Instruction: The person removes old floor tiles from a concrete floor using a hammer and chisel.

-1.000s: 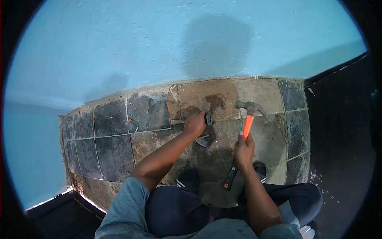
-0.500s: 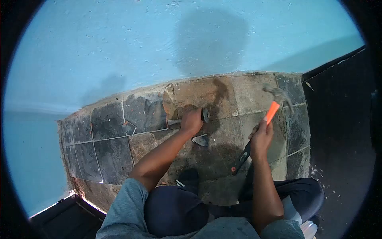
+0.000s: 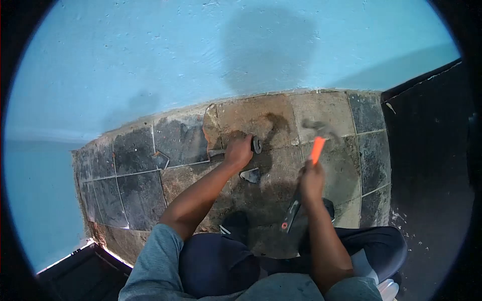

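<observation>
My left hand [image 3: 238,151] is wrapped round a chisel [image 3: 257,145] held low and nearly flat above the floor. Its round end points right, and its blade tip meets the broken edge of a dark tile [image 3: 182,143] on the left. Raised to the right, my right hand [image 3: 313,181] grips a claw hammer [image 3: 318,149] by its orange and black handle. The hammer's head is blurred and stands apart from the chisel. A loose tile shard [image 3: 251,175] lies just below my left hand.
Bare, rough screed [image 3: 256,118] runs along the foot of the blue wall [image 3: 175,55]. More dark tiles [image 3: 138,198] cover the left, with others at the right edge. A black surface [image 3: 432,165] borders the right side. My shoe [image 3: 235,227] rests near the shard.
My right hand has swung the hammer leftward, closer to the chisel's round end. My left hand and the chisel stay in nearly the same place.
</observation>
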`<state>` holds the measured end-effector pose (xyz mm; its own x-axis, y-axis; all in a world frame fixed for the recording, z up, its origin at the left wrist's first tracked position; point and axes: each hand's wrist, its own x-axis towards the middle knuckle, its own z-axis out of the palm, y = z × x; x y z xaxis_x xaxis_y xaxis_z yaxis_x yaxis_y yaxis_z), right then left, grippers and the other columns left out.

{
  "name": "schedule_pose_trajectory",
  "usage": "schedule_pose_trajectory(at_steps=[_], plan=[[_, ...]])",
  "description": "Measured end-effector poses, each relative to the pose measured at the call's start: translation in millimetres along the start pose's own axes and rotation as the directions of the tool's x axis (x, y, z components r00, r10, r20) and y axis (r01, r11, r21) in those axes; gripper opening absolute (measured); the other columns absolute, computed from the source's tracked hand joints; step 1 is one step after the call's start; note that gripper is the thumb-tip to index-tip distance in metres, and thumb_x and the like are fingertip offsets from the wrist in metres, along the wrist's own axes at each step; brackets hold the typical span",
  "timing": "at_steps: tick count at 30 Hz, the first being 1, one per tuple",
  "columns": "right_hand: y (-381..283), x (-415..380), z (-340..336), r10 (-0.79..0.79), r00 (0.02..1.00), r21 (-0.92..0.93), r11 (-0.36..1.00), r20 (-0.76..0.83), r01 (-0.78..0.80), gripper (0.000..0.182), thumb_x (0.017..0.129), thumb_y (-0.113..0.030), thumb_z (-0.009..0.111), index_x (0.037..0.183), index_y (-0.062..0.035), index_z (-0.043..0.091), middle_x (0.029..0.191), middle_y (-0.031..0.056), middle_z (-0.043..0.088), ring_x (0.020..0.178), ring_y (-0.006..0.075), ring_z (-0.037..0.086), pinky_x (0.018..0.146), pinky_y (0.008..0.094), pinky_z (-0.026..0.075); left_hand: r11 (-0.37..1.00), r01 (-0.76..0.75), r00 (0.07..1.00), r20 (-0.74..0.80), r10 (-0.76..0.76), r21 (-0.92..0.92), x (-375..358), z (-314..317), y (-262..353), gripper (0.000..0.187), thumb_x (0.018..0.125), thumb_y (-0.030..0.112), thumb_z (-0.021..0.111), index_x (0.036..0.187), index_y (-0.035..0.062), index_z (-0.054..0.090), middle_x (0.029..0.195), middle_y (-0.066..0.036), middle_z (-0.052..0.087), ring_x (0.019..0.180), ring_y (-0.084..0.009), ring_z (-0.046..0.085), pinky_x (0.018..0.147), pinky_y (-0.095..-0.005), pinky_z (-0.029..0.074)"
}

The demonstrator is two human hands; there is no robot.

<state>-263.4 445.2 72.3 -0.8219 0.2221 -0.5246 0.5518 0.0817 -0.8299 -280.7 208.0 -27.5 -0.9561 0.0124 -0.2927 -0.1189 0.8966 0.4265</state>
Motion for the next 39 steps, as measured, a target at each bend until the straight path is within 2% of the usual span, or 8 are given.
schedule_pose_trajectory(at_steps=[5,7,9,14,24,30,37,39], plan=[[-7,13,-5,-0.183,0.907,-0.011,0.981,-0.38,0.193,0.034,0.107,-0.034,0.052,0.096,-0.0013,0.053,0.066,0.003,0.051,0.055,0.0161,0.051,0.051,0.0362,0.045,1.0,-0.002,1.0,-0.006,0.002,0.012,1,6,-3,0.05,0.081,0.011,0.07,0.128,0.0011,0.057,0.09,-0.022,0.071,0.087,-0.0406,0.07,0.079,-0.053,0.054],[52,1,8,-0.414,0.892,-0.347,0.875,-0.179,0.337,0.034,0.105,-0.031,0.054,0.101,0.0028,0.058,0.071,0.011,0.059,0.064,0.027,0.059,0.063,0.0434,0.05,1.0,0.01,1.0,0.008,-0.01,-0.004,3,5,-3,0.05,0.081,0.012,0.07,0.128,0.0017,0.057,0.091,-0.021,0.071,0.087,-0.0402,0.07,0.079,-0.0529,0.055],[49,-16,17,-0.053,0.944,-0.614,0.747,0.324,0.253,0.034,0.102,-0.029,0.056,0.107,0.0046,0.061,0.082,0.0227,0.066,0.079,0.0416,0.066,0.076,0.0502,0.05,0.998,0.057,0.998,0.01,-0.057,0.011,4,11,-16,0.05,0.081,0.012,0.07,0.128,0.0022,0.057,0.092,-0.021,0.072,0.088,-0.0398,0.07,0.08,-0.0524,0.055],[66,-50,31,0.003,0.931,-0.546,0.81,0.365,0.212,0.036,0.101,-0.03,0.058,0.107,0.004,0.064,0.094,0.0308,0.068,0.094,0.0506,0.065,0.08,0.0529,0.05,0.969,0.233,0.972,-0.061,-0.229,0.083,-20,1,-77,0.048,0.081,0.015,0.071,0.127,0.0044,0.059,0.092,-0.02,0.072,0.092,-0.0386,0.07,0.083,-0.0498,0.055],[42,-3,25,-0.046,0.993,-0.431,0.898,0.106,0.088,0.034,0.102,-0.03,0.058,0.098,0.0041,0.06,0.073,0.0191,0.064,0.07,0.0357,0.066,0.066,0.0471,0.048,1.0,0.02,0.954,-0.298,-0.02,-0.001,-26,-50,-47,0.035,0.082,0.018,0.072,0.114,0.0054,0.068,0.091,-0.016,0.072,0.091,-0.0367,0.068,0.098,-0.0525,0.045],[19,-23,25,0.084,0.989,-0.327,0.944,0.124,-0.039,0.031,0.103,-0.028,0.058,0.094,0.0017,0.059,0.068,0.0115,0.059,0.065,0.0226,0.063,0.061,0.0426,0.047,0.976,-0.162,0.69,-0.691,0.217,0.145,2,-78,-70,0.027,0.082,0.021,0.076,0.103,0.005,0.07,0.098,-0.01,0.067,0.099,-0.0324,0.062,0.093,-0.0511,0.046],[41,-34,28,-0.037,0.963,-0.462,0.872,0.267,0.161,0.028,0.105,-0.029,0.055,0.097,-0.0025,0.058,0.067,0.0052,0.056,0.055,0.0172,0.057,0.053,0.0365,0.048,0.814,0.037,0.532,-0.679,-0.507,-0.579,-2,-119,-86,0.027,0.085,0.026,0.082,0.093,0.0028,0.07,0.092,-0.014,0.071,0.087,-0.0315,0.068,0.077,-0.0404,0.052],[42,-34,32,-0.051,0.955,-0.484,0.853,0.291,0.193,0.029,0.104,-0.03,0.055,0.096,-0.0028,0.058,0.067,0.0055,0.056,0.055,0.0175,0.058,0.054,0.0364,0.048,0.835,0.05,0.539,-0.689,-0.484,-0.548,-16,-101,-121,0.029,0.087,0.028,0.082,0.091,0.0022,0.07,0.09,-0.013,0.072,0.081,-0.0282,0.069,0.073,-0.0389,0.052]])
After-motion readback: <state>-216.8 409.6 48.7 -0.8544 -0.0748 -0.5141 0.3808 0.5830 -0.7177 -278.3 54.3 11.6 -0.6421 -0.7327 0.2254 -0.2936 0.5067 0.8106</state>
